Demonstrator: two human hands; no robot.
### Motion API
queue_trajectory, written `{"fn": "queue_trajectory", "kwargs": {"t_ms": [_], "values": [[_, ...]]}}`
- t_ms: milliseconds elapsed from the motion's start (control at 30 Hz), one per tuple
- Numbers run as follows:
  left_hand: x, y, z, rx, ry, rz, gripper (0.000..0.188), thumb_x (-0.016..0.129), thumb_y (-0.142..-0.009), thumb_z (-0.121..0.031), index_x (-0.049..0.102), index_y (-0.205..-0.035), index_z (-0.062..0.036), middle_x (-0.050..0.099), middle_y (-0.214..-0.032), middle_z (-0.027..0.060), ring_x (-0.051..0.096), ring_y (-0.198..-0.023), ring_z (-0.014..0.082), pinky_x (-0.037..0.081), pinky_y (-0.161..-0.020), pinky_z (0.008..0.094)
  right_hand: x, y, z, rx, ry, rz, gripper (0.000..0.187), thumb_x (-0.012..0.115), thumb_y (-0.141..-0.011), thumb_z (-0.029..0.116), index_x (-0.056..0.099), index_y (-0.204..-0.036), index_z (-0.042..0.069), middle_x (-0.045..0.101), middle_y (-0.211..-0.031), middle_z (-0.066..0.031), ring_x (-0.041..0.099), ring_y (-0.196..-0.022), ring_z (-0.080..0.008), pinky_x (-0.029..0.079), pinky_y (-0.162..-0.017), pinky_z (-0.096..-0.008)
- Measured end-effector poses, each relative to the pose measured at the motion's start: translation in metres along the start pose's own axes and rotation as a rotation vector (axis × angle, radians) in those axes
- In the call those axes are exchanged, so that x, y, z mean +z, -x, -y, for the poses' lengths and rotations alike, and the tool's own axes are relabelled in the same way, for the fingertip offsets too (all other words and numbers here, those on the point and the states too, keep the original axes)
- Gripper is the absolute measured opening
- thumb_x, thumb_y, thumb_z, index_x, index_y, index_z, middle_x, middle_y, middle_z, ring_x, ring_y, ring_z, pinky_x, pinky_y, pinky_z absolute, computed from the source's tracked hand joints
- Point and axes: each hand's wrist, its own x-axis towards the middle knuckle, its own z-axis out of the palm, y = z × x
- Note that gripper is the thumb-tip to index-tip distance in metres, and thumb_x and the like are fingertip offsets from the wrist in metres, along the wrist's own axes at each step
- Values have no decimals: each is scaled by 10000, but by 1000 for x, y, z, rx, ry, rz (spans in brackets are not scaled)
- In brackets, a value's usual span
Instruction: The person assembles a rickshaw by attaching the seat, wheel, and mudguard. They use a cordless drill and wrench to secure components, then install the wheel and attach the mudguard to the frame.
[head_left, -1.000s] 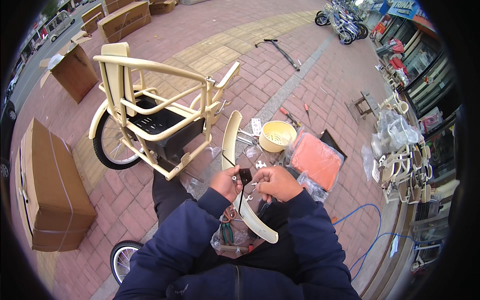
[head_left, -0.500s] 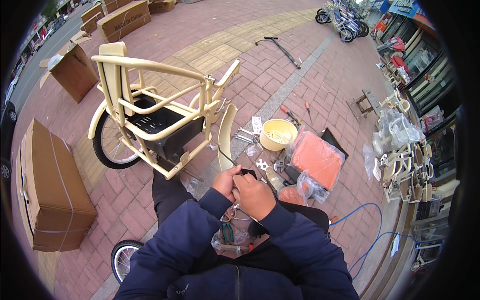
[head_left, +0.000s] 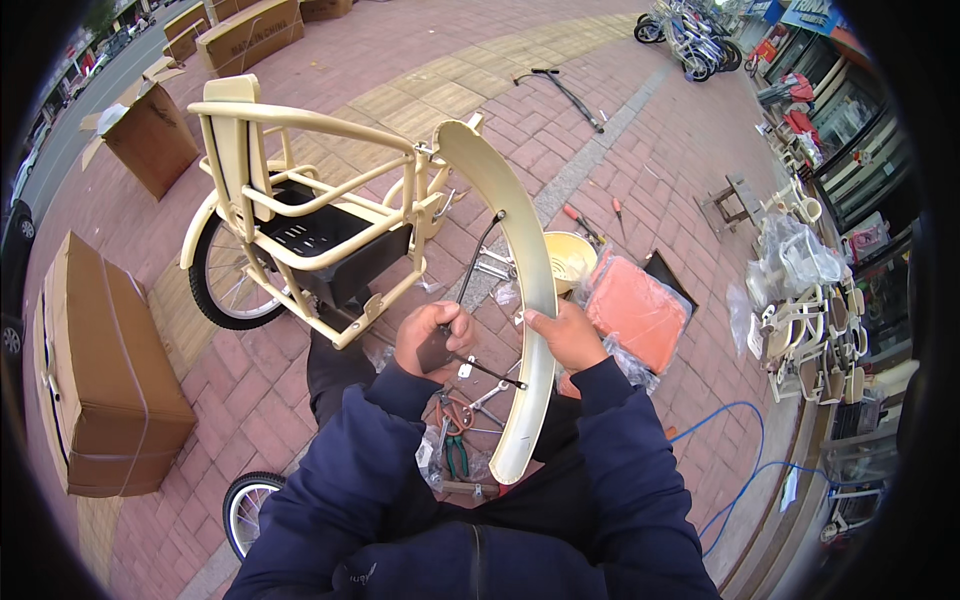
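Note:
A long curved cream mudguard (head_left: 533,250) stands nearly upright before me, its hollow inner side facing left. My right hand (head_left: 568,338) is closed around its middle, thumb lying on the inner face. Thin black stays (head_left: 472,262) join the mudguard at two points and run left. Where they meet, my left hand (head_left: 433,338) is closed on them, with a dark flat piece partly hidden by its fingers. Beyond my left hand stands a cream tricycle frame (head_left: 345,250) with a black basket (head_left: 325,245) and a spoked wheel.
Pliers (head_left: 456,455), spanners (head_left: 495,390) and plastic wrap lie between my legs. Past the mudguard are a cream basket (head_left: 570,258), a wrapped orange cushion (head_left: 634,318) and screwdrivers (head_left: 580,222). A large carton (head_left: 115,380) stands left, a loose wheel (head_left: 250,510) near my left arm, a pump (head_left: 570,100) farther off.
The mudguard has been raised and swung upright to the right, its inner side now showing. My hands, close together before, have moved apart, the right onto the mudguard and the left on the stays.

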Motion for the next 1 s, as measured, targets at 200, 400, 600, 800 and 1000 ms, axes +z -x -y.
{"fn": "queue_trajectory", "kwargs": {"t_ms": [200,400,600,800,1000], "values": [[5,26,-35,309,-1295,-383,385,684,-899,-316,696,-756,41,635,-622,62,553,-604,98,439,-576,289,4,2,25,-227,422,-364,133,574,-896,99,640,-947,-5,662,-704,-154,674,-668,-284,512,-609,-390],[3,30,-25,-78,-1486,-325,534,675,-875,-483,695,-760,38,617,-607,163,582,-547,249,459,-569,390,15,-7,34,-628,793,-465,123,608,-824,56,661,-935,57,657,-773,-193,645,-727,-390,498,-648,-468],[-4,24,-9,-39,-1770,-410,570,590,-916,-501,658,-706,24,561,-578,196,538,-534,349,430,-546,428,9,-9,44,-683,848,-528,168,592,-797,33,680,-930,87,660,-758,-166,645,-721,-379,506,-652,-460],[-17,11,27,-130,-1517,160,381,462,-1008,-316,640,-893,-1,613,-749,211,609,-710,387,463,-685,457,11,-9,60,-715,766,-549,203,670,-796,78,665,-999,66,679,-885,-146,645,-841,-357,507,-726,-438],[-11,12,31,-42,-1160,-72,331,482,-1006,-307,686,-950,-53,655,-717,115,619,-629,275,474,-608,368,22,15,73,-1117,586,-735,219,737,-763,28,643,-961,18,655,-886,-124,628,-796,-305,508,-705,-392]]}}
